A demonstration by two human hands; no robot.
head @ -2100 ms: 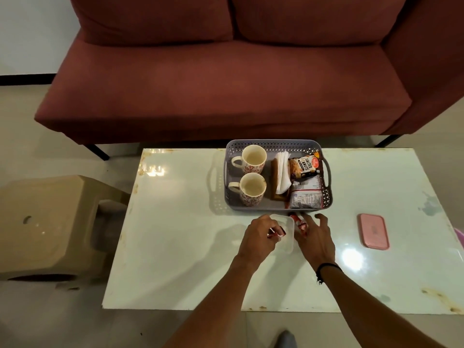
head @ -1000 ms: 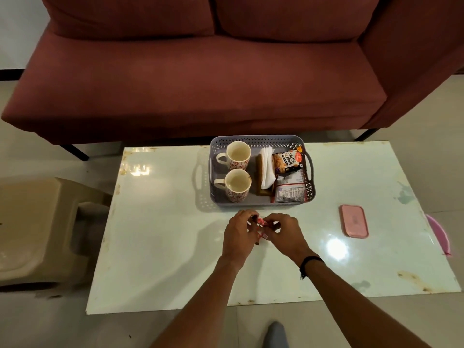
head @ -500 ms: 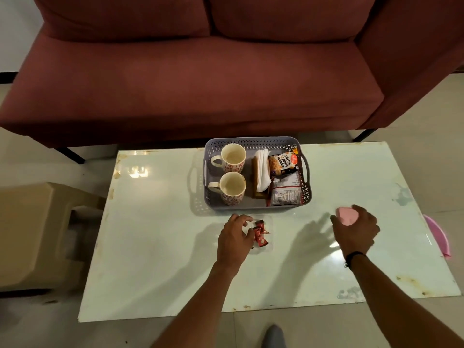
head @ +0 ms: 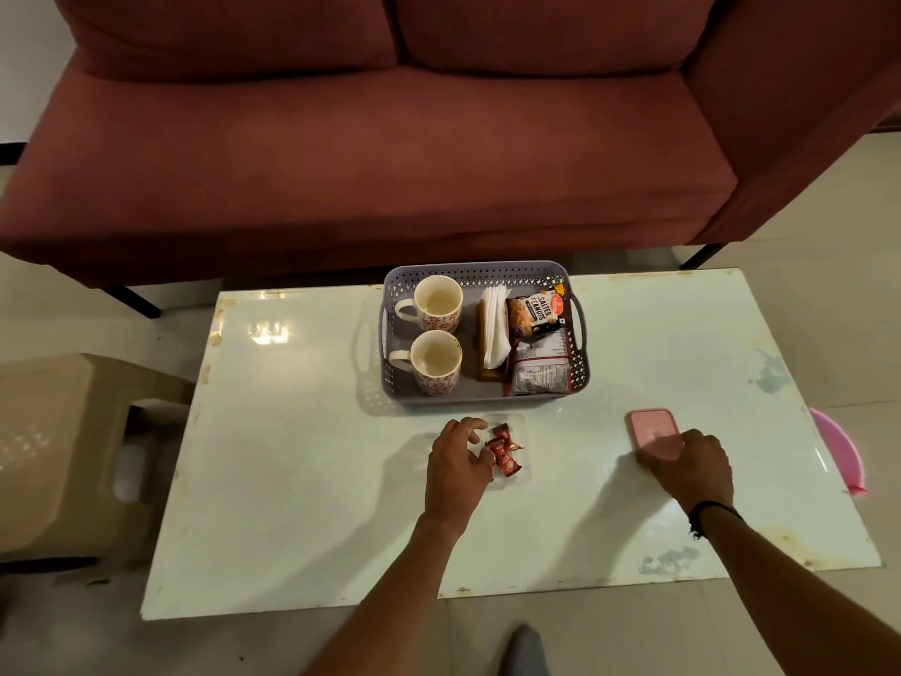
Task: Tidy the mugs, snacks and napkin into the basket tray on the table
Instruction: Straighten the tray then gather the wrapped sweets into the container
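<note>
A grey basket tray (head: 480,271) stands at the far middle of the white table (head: 292,456). It holds two patterned mugs (head: 438,304) (head: 435,364), a stack of white napkins (head: 496,329), a salted peanuts pack (head: 536,312) and a second snack packet (head: 538,369). In front of the tray lies a small clear container (head: 518,428) with red wrapped candies (head: 502,452) inside. My left hand (head: 456,468) grips the container's left side. Further right, my right hand (head: 692,468) has its fingers curled over the near end of a pink lid (head: 651,429) lying flat on the table.
A dark red sofa (head: 390,139) stands close behind the table. A beige plastic stool (head: 63,446) sits on the floor at the left. A pink round object (head: 836,451) shows past the table's right edge.
Both hands were together at the candy container. My right hand has moved right to the pink lid and settled on its near end. My left hand stayed at the container.
</note>
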